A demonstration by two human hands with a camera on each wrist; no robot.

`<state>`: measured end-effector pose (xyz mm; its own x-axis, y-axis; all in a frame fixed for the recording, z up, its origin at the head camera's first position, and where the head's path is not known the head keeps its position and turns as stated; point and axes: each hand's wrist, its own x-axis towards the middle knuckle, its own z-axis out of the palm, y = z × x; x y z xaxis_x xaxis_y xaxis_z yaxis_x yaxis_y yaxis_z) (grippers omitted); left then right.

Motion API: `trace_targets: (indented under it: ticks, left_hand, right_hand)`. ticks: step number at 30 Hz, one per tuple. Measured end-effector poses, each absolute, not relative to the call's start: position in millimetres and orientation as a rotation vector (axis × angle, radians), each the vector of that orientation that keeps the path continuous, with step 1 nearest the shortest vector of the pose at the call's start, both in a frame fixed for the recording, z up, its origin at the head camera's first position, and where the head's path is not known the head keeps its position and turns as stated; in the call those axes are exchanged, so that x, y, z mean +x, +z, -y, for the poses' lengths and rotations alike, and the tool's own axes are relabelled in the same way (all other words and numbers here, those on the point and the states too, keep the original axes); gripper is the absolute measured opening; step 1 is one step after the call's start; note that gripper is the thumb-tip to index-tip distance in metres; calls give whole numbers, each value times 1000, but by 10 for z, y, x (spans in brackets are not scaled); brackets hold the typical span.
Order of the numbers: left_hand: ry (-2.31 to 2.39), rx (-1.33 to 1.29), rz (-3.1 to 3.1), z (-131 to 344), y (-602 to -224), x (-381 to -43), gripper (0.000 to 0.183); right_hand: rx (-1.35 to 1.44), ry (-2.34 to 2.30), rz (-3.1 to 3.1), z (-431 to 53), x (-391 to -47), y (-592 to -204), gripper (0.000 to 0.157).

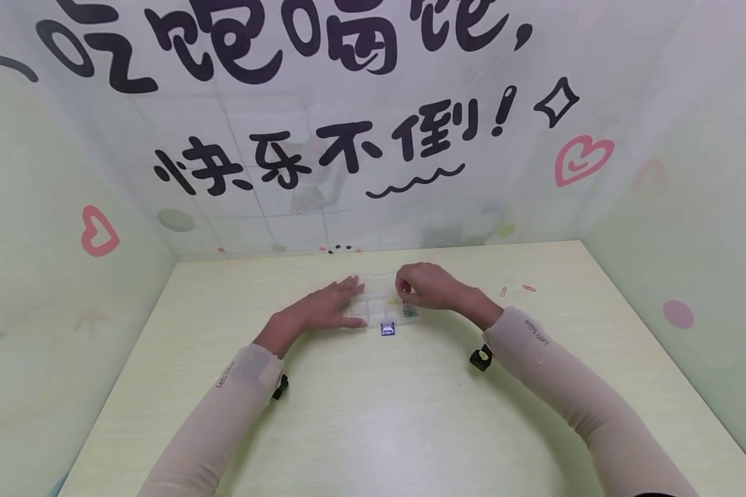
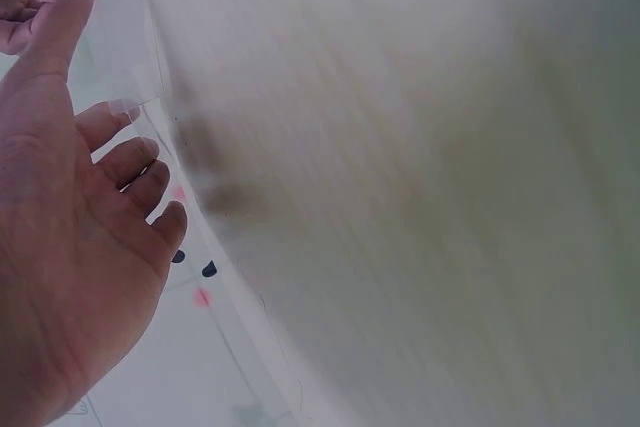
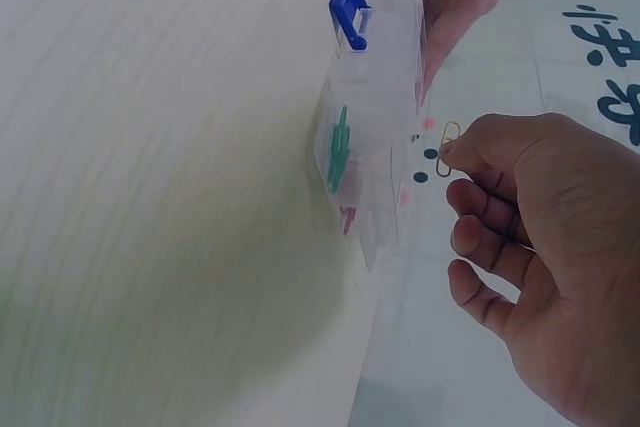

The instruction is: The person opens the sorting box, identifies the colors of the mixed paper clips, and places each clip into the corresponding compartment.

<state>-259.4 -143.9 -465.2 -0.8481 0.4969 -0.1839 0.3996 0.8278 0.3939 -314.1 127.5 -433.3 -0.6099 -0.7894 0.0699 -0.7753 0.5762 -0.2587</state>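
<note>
A clear plastic box [image 1: 379, 284] with compartments and a raised clear lid lies toward the table's far edge. At its front is a blue latch [image 3: 346, 12]. Green paper clips [image 3: 340, 150] lie in its right-hand compartment, with something red [image 3: 347, 219] beside them. Over the box's right side, my right hand [image 1: 432, 286] pinches a yellow paper clip [image 3: 449, 147] between thumb and index finger; the other fingers bend loosely. My left hand [image 1: 326, 309] rests spread at the left side, its thumb by the front edge and fingertips touching the clear plastic farther back.
Two red paper clips, one nearer [image 1: 503, 291] and one farther right [image 1: 528, 288], lie on the pale wood table [image 1: 373, 414] to the right of the box. Printed wall panels [image 1: 379, 221] enclose the back and both sides.
</note>
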Motion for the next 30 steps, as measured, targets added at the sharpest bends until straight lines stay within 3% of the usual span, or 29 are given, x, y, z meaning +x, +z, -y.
trace_targets:
  ticks: [30]
  left_hand:
    - [505,691,-2722,1441,-4647,-2598,97]
  right_hand:
    - [-1422,-415,-2710,-1209,-3108,-4415,5]
